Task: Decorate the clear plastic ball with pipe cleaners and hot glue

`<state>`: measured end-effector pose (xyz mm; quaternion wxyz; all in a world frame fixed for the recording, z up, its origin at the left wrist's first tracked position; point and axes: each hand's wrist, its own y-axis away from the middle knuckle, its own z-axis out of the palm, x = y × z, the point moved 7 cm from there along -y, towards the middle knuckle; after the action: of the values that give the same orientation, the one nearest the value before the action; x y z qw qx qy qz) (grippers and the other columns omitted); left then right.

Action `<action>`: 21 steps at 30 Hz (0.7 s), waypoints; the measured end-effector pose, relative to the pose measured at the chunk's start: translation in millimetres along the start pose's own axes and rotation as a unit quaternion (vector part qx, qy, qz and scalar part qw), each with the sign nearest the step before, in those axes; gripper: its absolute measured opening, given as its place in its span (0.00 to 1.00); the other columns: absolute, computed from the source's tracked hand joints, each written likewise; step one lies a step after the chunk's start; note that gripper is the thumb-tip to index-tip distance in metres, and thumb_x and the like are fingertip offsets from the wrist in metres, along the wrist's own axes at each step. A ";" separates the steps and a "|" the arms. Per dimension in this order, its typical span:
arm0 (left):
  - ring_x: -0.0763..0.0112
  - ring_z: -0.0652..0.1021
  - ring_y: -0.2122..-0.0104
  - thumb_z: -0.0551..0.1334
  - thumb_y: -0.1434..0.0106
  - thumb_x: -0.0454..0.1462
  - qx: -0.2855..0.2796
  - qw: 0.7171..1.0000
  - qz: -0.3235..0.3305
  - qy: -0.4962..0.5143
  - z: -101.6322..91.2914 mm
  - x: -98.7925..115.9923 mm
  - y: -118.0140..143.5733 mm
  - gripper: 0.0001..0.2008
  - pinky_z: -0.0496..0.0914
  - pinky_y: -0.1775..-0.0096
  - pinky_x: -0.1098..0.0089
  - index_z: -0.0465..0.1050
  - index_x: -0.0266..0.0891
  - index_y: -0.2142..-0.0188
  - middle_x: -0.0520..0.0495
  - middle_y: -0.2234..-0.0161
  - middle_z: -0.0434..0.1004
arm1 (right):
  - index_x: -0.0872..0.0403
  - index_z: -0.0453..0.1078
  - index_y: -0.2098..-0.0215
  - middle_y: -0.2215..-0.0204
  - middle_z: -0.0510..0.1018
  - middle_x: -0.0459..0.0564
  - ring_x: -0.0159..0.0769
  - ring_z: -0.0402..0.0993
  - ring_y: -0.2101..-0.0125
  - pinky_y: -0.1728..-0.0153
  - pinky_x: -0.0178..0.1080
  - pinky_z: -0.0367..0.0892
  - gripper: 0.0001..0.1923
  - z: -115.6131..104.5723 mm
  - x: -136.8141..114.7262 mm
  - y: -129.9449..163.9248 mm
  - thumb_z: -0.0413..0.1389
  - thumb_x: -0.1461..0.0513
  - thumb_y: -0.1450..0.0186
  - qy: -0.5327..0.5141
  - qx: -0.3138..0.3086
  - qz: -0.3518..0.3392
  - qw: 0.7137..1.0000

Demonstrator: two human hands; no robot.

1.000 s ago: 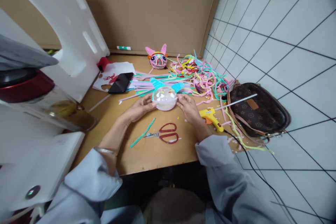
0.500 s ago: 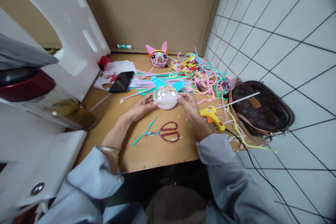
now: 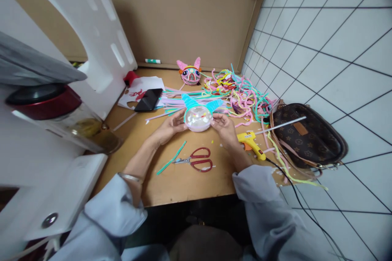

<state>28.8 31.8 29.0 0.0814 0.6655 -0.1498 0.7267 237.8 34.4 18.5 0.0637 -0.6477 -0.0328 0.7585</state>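
Note:
Between my two hands is a clear plastic ball with two blue pipe-cleaner ears on its top. My left hand grips its left side, and my right hand pinches the right side. Below it on the table lie red-handled scissors and a short green pipe cleaner. A yellow glue gun with a long glue stick rests to the right of my right hand. Behind the ball, straight pipe cleaners lie in a bundle.
A pink-eared animal head stands at the back beside a tangled heap of pipe cleaners. A phone lies on paper at left, near a glass jug. A brown handbag leans against the tiled wall.
The view has shifted slightly, so everything appears a little lower and further right. The ears on the ball now stand a bit taller in view. Both hands keep their hold on the ball.

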 end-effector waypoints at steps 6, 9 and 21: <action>0.45 0.66 0.35 0.77 0.54 0.49 0.037 0.998 0.041 0.012 -2.3 -11.2 -7.1 0.49 0.62 0.35 0.50 0.65 0.41 0.35 0.36 0.33 0.64 | 0.50 0.70 0.64 0.63 0.80 0.47 0.39 0.76 0.58 0.49 0.45 0.71 0.23 3.4 2.3 -8.9 0.70 0.55 0.55 -0.009 0.010 -0.013 1.000; 0.46 0.65 0.34 0.76 0.53 0.50 0.039 0.998 0.050 0.016 -2.5 -14.8 -13.5 0.50 0.60 0.35 0.50 0.62 0.40 0.34 0.36 0.32 0.62 | 0.50 0.70 0.63 0.62 0.80 0.48 0.39 0.76 0.57 0.48 0.46 0.70 0.23 4.9 3.9 -17.9 0.69 0.55 0.55 -0.013 0.014 -0.024 1.000; 0.45 0.66 0.35 0.75 0.54 0.43 0.066 0.997 0.026 0.042 -1.0 -18.3 -20.8 0.51 0.61 0.36 0.48 0.59 0.40 0.32 0.34 0.30 0.54 | 0.50 0.72 0.61 0.59 0.81 0.50 0.42 0.76 0.55 0.44 0.50 0.67 0.25 2.3 6.8 -30.8 0.69 0.53 0.55 -0.014 0.031 -0.022 0.999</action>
<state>36.3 53.2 13.1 0.0250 0.6345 -0.1154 0.7638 236.2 65.9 16.3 0.0996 -0.6335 -0.0246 0.7669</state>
